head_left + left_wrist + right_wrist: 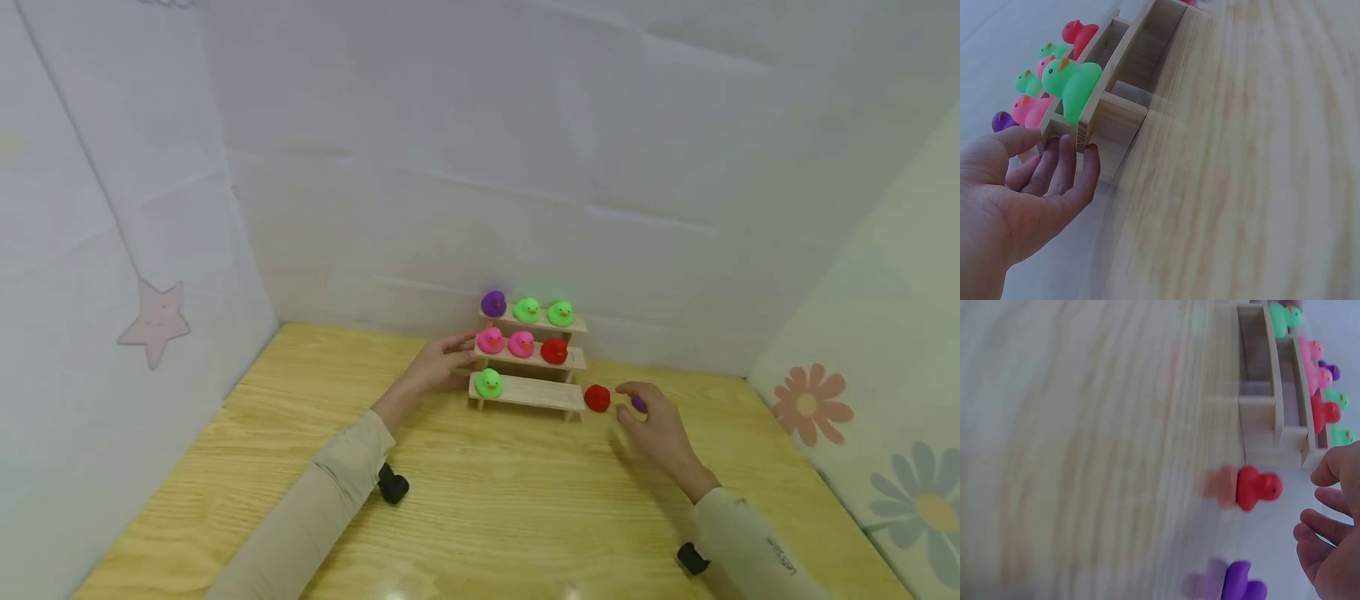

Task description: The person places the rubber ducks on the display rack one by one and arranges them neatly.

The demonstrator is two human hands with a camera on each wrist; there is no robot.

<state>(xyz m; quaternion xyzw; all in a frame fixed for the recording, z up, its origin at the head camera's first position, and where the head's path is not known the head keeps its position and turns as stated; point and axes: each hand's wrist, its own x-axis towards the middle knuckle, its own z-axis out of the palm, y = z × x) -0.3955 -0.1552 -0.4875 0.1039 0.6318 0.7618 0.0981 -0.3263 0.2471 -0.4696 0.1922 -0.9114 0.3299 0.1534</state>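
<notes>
A three-tier wooden stand holds small rubber ducks. At its left end, my left hand grips the ends of the boards, thumb by the middle tier and fingertips at the lower board. On the bottom step sits one green duck. Two pink ducks and a red duck stand on the middle step; a purple duck and two green ducks are on top. Right of the stand, another red duck lies on the table. My right hand hovers beside it, fingers apart and holding nothing, partly covering a second purple duck.
The wooden table extends in front of the stand. White cloth walls rise behind and at both sides, one with a pink star, another with printed flowers. Black wrist cameras hang under both sleeves.
</notes>
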